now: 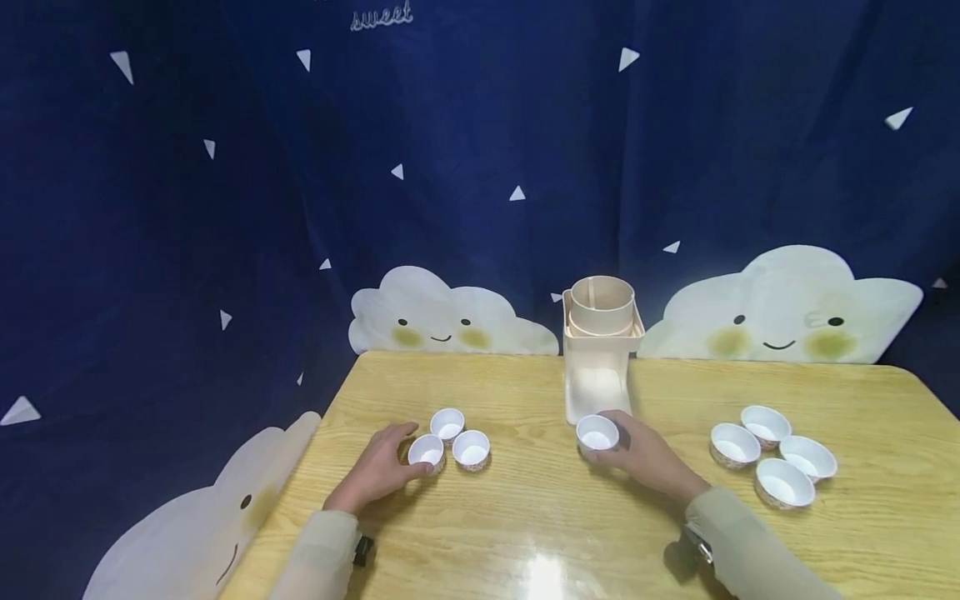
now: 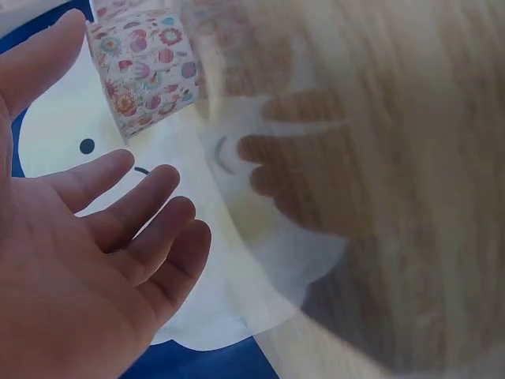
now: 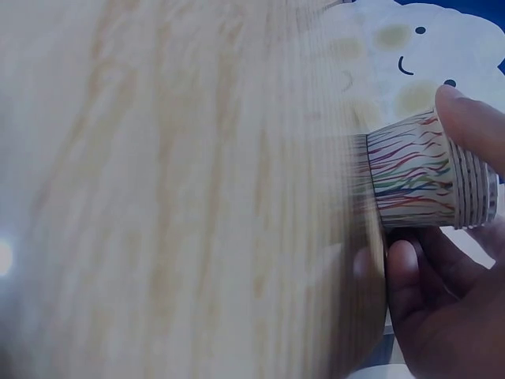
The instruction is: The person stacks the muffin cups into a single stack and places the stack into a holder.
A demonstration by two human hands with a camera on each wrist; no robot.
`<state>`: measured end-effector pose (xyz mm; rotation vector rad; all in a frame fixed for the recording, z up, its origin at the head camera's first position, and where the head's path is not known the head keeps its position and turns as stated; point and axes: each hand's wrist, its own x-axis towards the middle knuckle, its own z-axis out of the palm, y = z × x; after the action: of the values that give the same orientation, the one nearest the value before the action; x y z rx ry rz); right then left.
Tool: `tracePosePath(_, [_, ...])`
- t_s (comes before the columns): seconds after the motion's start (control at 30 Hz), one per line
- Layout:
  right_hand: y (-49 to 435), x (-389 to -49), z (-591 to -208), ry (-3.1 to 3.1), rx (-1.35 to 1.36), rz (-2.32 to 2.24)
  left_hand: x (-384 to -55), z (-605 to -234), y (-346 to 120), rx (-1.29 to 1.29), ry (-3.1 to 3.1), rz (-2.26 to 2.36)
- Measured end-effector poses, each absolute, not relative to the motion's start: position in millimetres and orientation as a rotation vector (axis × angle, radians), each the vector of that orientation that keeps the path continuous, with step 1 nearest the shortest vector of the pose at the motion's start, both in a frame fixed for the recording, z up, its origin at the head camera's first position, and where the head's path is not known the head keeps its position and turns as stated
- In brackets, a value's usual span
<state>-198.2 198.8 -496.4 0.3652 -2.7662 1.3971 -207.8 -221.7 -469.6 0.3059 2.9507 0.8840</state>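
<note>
My right hand (image 1: 637, 450) holds a stack of paper baking cups (image 1: 597, 433) in front of the cream stand. In the right wrist view this stack (image 3: 414, 174) has coloured wavy lines and several nested rims, with the thumb on one side and curled fingers on the other. My left hand (image 1: 378, 467) is beside the leftmost baking cup (image 1: 426, 450) of a group of three, thumb and index finger spread about it. In the left wrist view that cup (image 2: 148, 71) has a flower and fruit print; the thumb is at its edge, the other fingers loosely extended.
A cream plastic stand (image 1: 597, 354) with a round holder on top stands at the table's back edge. Two more white cups (image 1: 471, 450) sit by my left hand. Several patterned cups (image 1: 783, 483) are grouped at the right. Cloud-shaped panels (image 1: 450, 317) border the wooden table (image 1: 510, 508).
</note>
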Motion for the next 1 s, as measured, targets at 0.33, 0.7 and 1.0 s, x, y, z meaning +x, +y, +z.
tracePosePath(0.33, [198.7, -198.4, -500.5, -2.780, 0.359, 1.377, -205.7, -470.2, -221.2, 0.373, 2.975, 0.911])
tracePosePath(0.7, [198.7, -200.3, -501.0, -2.766, 0.373, 1.370, -205.8, -471.1, -221.5, 0.360, 2.986, 0.912])
tracePosePath(1.0, [199.8, -200.0, -499.1, -2.780, 0.368, 1.367, -203.7, -471.1, -221.2, 0.368, 2.979, 0.917])
